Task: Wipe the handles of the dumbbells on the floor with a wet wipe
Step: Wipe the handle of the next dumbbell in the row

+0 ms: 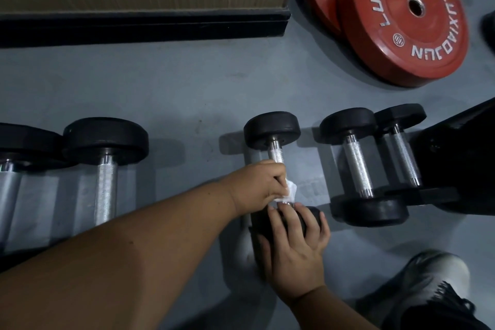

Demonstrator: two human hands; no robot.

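A black dumbbell (272, 130) with a knurled steel handle lies on the grey floor at the centre. My left hand (257, 186) grips a white wet wipe (371, 190) wrapped around the lower part of that handle. My right hand (297, 246) rests spread over the dumbbell's near black head, fingers curled over its top edge. Only the upper stretch of the handle shows above my left hand. Two larger dumbbells (107, 169) lie to the left, and two smaller ones (359, 166) lie to the right.
Red weight plates (401, 21) lean at the back right. A wooden box with a black base (144, 21) runs along the back. A black bench part (460, 158) sits at the right. My shoe (428, 286) stands at the lower right.
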